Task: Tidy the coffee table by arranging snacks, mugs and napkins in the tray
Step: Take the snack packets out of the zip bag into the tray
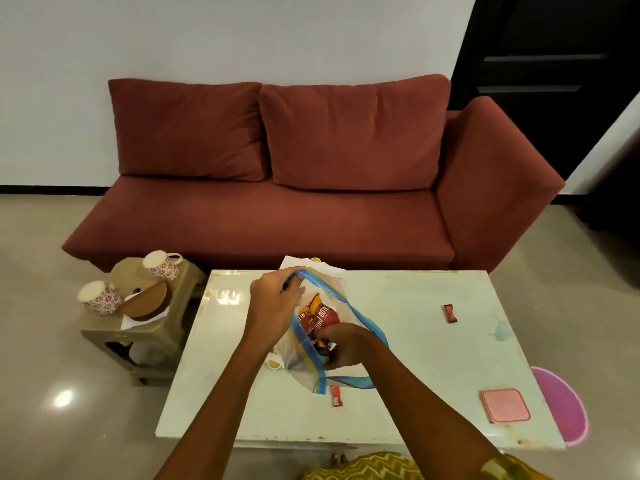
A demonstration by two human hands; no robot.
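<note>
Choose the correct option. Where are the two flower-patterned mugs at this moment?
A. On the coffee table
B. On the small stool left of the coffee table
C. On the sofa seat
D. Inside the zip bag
B: both flower-patterned mugs stand on the small stool, left of the coffee table.

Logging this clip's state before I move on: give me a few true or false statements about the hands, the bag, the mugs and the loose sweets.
1. The left hand grips the rim of the zip-lock bag. True.
2. The right hand rests flat on the bare coffee table. False: it is inside the bag, on the snack packets.
3. Both floral mugs stand on the coffee table. False: they are on the small stool beside it.
4. Two small red sweets lie loose on the table. True.
5. A pink square coaster lies near the table's right edge. True.
</note>
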